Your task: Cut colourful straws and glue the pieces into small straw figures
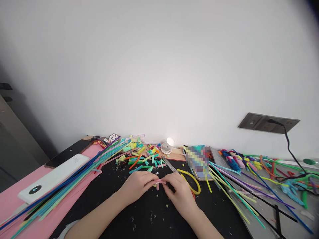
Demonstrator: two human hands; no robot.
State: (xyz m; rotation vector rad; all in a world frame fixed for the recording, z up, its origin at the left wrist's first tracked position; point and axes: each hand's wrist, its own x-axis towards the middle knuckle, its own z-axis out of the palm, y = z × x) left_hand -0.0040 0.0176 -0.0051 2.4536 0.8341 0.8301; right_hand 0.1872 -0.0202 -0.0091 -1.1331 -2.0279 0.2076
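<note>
A short pink pipe cleaner piece is pinched between my two hands above the black mat. My left hand grips its left end with thumb and forefinger. From the other side, my right hand pinches the right end, its fingers curled. Part of the pink piece is hidden by fingertips. Just beyond my right hand lie scissors, partly covered by that hand, and a curved yellow pipe cleaner. Short cut pieces in green, orange and blue are scattered past my left hand.
Long pipe cleaners lie bundled at left beside a white power bank. A paper cup stands against the wall. A phone lies right of centre, near more pipe cleaners and yarn bundles. A cord hangs from the wall socket.
</note>
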